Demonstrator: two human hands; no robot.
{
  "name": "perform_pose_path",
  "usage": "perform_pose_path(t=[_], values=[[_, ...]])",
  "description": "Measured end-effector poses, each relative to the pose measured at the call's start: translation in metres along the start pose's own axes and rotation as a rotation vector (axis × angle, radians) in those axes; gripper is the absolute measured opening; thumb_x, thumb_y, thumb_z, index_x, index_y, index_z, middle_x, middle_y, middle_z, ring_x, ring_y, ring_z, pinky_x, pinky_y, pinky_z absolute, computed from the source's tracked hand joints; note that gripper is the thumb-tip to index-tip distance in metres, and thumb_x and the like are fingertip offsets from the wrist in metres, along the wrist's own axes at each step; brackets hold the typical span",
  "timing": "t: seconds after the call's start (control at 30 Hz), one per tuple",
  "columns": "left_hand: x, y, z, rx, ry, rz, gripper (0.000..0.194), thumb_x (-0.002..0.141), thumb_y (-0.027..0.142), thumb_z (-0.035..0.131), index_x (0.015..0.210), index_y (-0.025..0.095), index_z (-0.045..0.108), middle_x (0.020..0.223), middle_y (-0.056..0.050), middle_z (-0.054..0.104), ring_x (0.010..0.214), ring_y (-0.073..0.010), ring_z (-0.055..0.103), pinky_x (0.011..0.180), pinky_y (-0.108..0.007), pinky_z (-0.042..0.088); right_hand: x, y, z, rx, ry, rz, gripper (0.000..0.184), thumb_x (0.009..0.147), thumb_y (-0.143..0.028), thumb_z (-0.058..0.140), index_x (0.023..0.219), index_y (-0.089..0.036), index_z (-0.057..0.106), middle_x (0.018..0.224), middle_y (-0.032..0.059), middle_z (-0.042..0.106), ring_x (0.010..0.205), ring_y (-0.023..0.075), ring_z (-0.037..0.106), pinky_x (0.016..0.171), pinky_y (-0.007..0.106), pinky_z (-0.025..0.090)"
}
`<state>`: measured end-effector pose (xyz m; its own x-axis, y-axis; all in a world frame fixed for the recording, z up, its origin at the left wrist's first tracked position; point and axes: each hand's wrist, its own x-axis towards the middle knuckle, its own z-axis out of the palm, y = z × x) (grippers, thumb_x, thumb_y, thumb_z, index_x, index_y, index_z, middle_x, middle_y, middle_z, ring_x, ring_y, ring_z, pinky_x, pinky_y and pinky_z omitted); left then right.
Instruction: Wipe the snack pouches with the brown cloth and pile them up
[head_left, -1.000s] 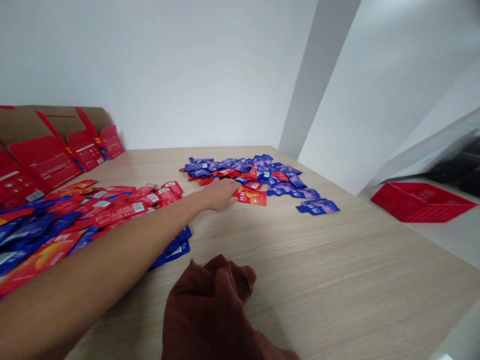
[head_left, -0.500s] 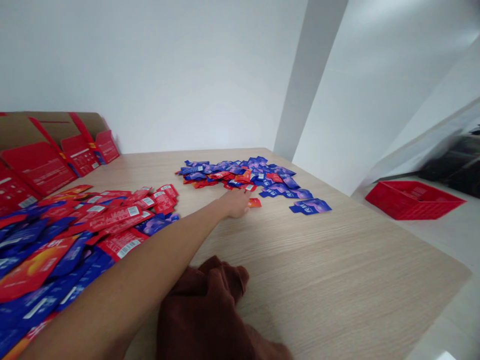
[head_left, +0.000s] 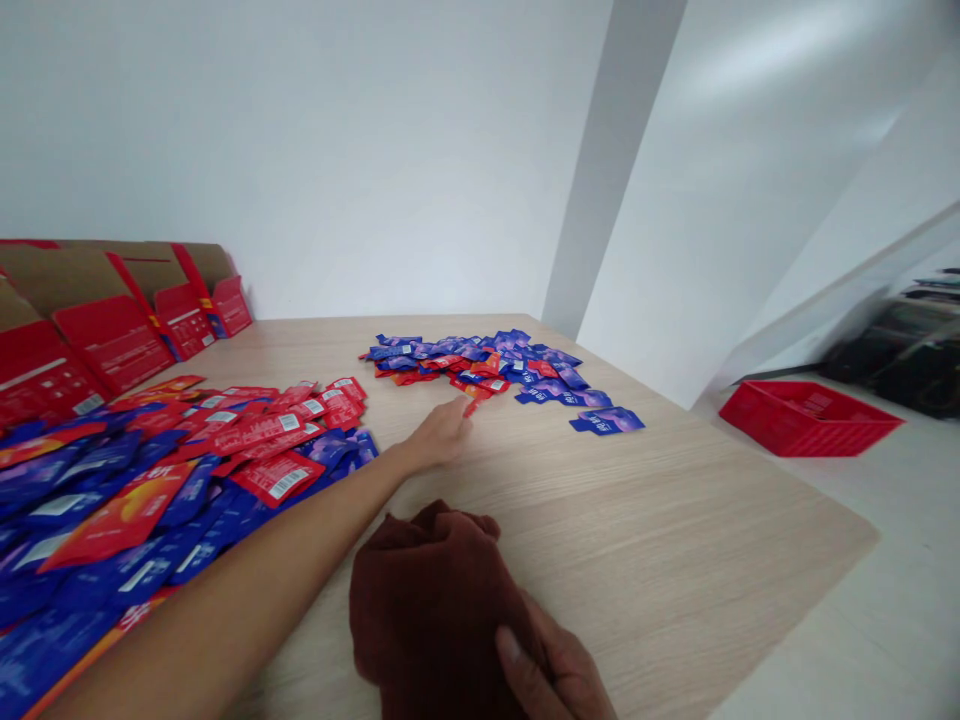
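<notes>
Left hand [head_left: 439, 440] on red sachet [head_left: 470, 407]

Left hand [head_left: 439, 440] on red sachet [head_left: 471, 405]; right hand [head_left: 551, 675] gripping cloth [head_left: 435, 590]

On the pale wooden table [head_left: 675, 560], my left hand [head_left: 439, 440] lay stretched forward, just short of the far heap of small blue and red foil sachets [head_left: 487, 365]. My right hand [head_left: 551, 675] sat nearest me on the crumpled brown cloth [head_left: 431, 590], a larger spread of red and blue packets [head_left: 150, 480] lay to my left with flat red cardboard boxes [head_left: 112, 320] behind it, and a red plastic basket [head_left: 810, 418] stood off the table to the right.

Glossy foil sachets [head_left: 480, 362], matt wood-grain table [head_left: 675, 540], soft brown cloth [head_left: 435, 600].
</notes>
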<state>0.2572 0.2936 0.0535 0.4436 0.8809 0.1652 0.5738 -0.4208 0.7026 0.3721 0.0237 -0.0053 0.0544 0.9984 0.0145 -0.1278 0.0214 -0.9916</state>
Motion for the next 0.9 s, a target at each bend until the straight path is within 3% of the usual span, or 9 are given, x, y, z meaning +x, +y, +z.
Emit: perform_pose_path(t=[0.17,0.3,0.4,0.47,0.5,0.53,0.63,0.77,0.9], values=[[-0.035,0.025,-0.016,-0.558,0.27,-0.218,0.015,0.111,0.027,0.042,0.113,0.019,0.054,0.103,-0.005,0.07,0.082,-0.0167,0.072,0.065,-0.028,0.059,-0.005,-0.001,-0.02,0.139,0.323,0.067,0.066,0.094,-0.073,0.075,0.14,-0.026,0.082,0.127,0.0088,0.087,0.128,0.0367,0.078,0.106,0.046,0.064],[-0.077,0.052,-0.02,-0.718,0.432,-0.286,0.015,0.098,0.032,0.049,0.11,0.023,0.051,0.103,-0.007,0.072,0.084,-0.0181,0.071,0.055,-0.023,0.048,0.005,-0.011,-0.028,0.127,0.544,0.003,0.074,0.091,-0.073,0.078,0.147,-0.024,0.078,0.128,0.0062,0.086,0.134,0.0364,0.075,0.109,0.043,0.063],[-0.116,0.07,0.001,-0.721,0.407,-0.291,0.036,0.094,0.041,0.056,0.126,0.023,0.063,0.098,-0.008,0.075,0.089,-0.0238,0.072,0.063,-0.03,0.054,0.023,-0.026,-0.008,0.169,0.642,-0.083,0.085,0.087,-0.075,0.078,0.153,-0.022,0.073,0.14,0.0073,0.081,0.144,0.0366,0.069,0.115,0.044,0.059],[-0.141,0.079,0.027,-0.739,0.366,-0.255,0.052,0.096,0.044,0.055,0.142,0.023,0.066,0.127,-0.012,0.078,0.117,-0.0271,0.074,0.099,-0.041,0.062,0.035,-0.035,0.012,0.164,0.616,-0.126,0.085,0.086,-0.074,0.077,0.153,-0.021,0.073,0.148,0.0084,0.077,0.151,0.0362,0.063,0.121,0.045,0.055],[-0.152,0.083,0.041,-0.758,0.361,-0.235,0.057,0.097,0.044,0.052,0.148,0.023,0.064,0.15,-0.012,0.071,0.14,-0.0266,0.066,0.122,-0.044,0.052,0.04,-0.037,0.021,0.14,0.582,-0.147,0.082,0.087,-0.073,0.076,0.152,-0.022,0.074,0.151,0.0085,0.075,0.154,0.0355,0.06,0.124,0.045,0.052],[-0.16,0.086,0.055,-0.78,0.33,-0.221,0.057,0.099,0.046,0.05,0.149,0.023,0.065,0.162,-0.011,0.064,0.154,-0.0265,0.057,0.134,-0.046,0.04,0.043,-0.038,0.029,0.108,0.543,-0.166,0.078,0.089,-0.071,0.075,0.15,-0.022,0.076,0.152,0.0087,0.074,0.155,0.0349,0.058,0.125,0.046,0.051],[-0.169,0.089,0.076,-0.82,0.405,-0.245,0.057,0.102,0.05,0.048,0.147,0.021,0.067,0.173,-0.012,0.052,0.169,-0.0265,0.039,0.144,-0.044,0.02,0.042,-0.033,0.047,0.027,0.449,-0.198,0.066,0.094,-0.066,0.073,0.145,-0.025,0.08,0.149,0.0092,0.076,0.155,0.0346,0.058,0.126,0.048,0.051],[-0.151,0.081,0.055,-0.92,0.583,-0.305,0.064,0.105,0.05,0.047,0.16,0.018,0.058,0.175,-0.013,0.051,0.169,-0.0254,0.04,0.143,-0.042,0.024,0.028,-0.015,0.059,0.04,0.355,-0.193,0.057,0.098,-0.063,0.072,0.141,-0.027,0.082,0.153,0.0081,0.074,0.155,0.0344,0.058,0.129,0.05,0.048],[-0.134,0.066,0.029,-0.97,0.639,-0.339,0.052,0.106,0.05,0.051,0.146,0.023,0.068,0.16,-0.011,0.067,0.157,-0.0268,0.056,0.136,-0.043,0.039,0.013,0.0,0.064,0.072,0.202,-0.143,0.058,0.1,-0.066,0.071,0.14,-0.026,0.083,0.154,0.0098,0.073,0.152,0.0342,0.062,0.132,0.05,0.043]])
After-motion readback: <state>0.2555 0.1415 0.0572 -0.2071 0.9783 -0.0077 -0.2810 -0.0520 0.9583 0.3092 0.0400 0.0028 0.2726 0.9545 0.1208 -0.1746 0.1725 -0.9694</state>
